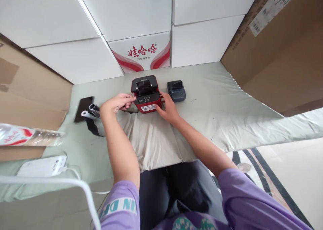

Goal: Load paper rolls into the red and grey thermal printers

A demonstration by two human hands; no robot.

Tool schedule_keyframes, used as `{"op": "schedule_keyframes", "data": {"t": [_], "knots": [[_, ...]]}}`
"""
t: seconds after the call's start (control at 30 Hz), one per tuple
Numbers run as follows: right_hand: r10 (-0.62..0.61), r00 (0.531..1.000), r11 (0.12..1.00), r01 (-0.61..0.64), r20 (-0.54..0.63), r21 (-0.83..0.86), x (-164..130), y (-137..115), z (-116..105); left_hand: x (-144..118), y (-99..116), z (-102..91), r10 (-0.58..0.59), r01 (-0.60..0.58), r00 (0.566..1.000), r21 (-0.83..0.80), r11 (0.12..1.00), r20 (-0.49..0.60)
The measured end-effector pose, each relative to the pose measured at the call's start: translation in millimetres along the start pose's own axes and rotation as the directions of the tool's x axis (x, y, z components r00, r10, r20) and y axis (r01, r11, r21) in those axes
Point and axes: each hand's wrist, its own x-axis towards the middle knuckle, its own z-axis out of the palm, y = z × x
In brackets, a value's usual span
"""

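Observation:
A small red and black label printer point(148, 99) stands upright on the cloth, a white sticker with a barcode on its front. My right hand point(169, 109) grips its right side, thumb on the front face and fingers along the side. At the printer's left front corner is my left hand point(123, 101), its index fingertip touching the corner and its other fingers curled; what it pinches, if anything, is hidden. Just right of the printer sits a smaller dark blue portable printer point(176, 91), touched by neither hand.
White cartons point(143, 53) wall off the back, and brown cardboard boxes stand at left and right point(282, 62). On the left lie a dark phone point(84, 109), rolls point(87, 114), a water bottle point(30, 136) and a white power strip point(42, 166). A white bar point(85, 186) crosses the lower left.

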Motion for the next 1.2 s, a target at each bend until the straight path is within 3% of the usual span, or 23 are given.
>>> {"op": "schedule_keyframes", "data": {"t": [0.1, 0.23, 0.43, 0.5, 0.6, 0.7, 0.77, 0.83, 0.93, 1.0, 1.07, 1.2], "knots": [[0.009, 1.0, 1.0, -0.008, -0.007, 0.019, 0, 0, 1, 3, -3, -0.4, -0.005, 0.005, 1.0, -0.012, 1.0, 0.018], [0.008, 1.0, 0.999, -0.007, -0.025, 0.045, 1, 3, 2, 1, -1, -2.0, 0.029, -0.026, 0.999, 0.123, 0.992, -0.02], [0.035, 0.999, 0.997, -0.033, -0.019, 0.063, 0, 4, 2, -10, 14, -2.8, 0.189, -0.153, 0.975, 0.264, 0.952, -0.117], [0.028, 0.999, 0.997, -0.026, -0.026, 0.073, 0, 4, 2, -12, 18, -2.8, 0.27, -0.208, 0.943, 0.285, 0.936, -0.196], [0.034, 0.999, 0.997, -0.032, -0.026, 0.069, 0, 4, 2, -10, 22, -0.2, 0.405, -0.284, 0.859, 0.367, 0.886, -0.314], [0.051, 0.999, 0.997, -0.05, -0.018, 0.066, 0, 6, 2, 0, 28, 8.4, 0.5, -0.313, 0.802, 0.485, 0.817, -0.326], [0.056, 0.998, 0.995, -0.055, -0.015, 0.078, 0, 8, 3, 11, 36, 16.3, 0.534, -0.337, 0.813, 0.56, 0.757, -0.232], [0.05, 0.999, 0.995, -0.048, -0.022, 0.09, 0, 10, 3, 23, 45, 23.3, 0.516, -0.359, 0.852, 0.622, 0.696, -0.085], [0.031, 0.999, 0.995, -0.027, -0.037, 0.096, -1, 12, 4, 40, 62, 28.1, 0.418, -0.385, 0.9, 0.669, 0.636, 0.12], [0.03, 0.999, 0.995, -0.027, -0.036, 0.096, -1, 13, 5, 46, 72, 27.7, 0.346, -0.383, 0.916, 0.691, 0.613, 0.202], [0.036, 0.999, 0.994, -0.033, -0.028, 0.101, 0, 14, 5, 49, 79, 26.3, 0.298, -0.349, 0.931, 0.751, 0.561, 0.211], [0.036, 0.999, 0.995, -0.034, -0.022, 0.094, 0, 15, 5, 54, 81, 26.7, 0.235, -0.222, 0.963, 0.879, 0.421, 0.13]]}}
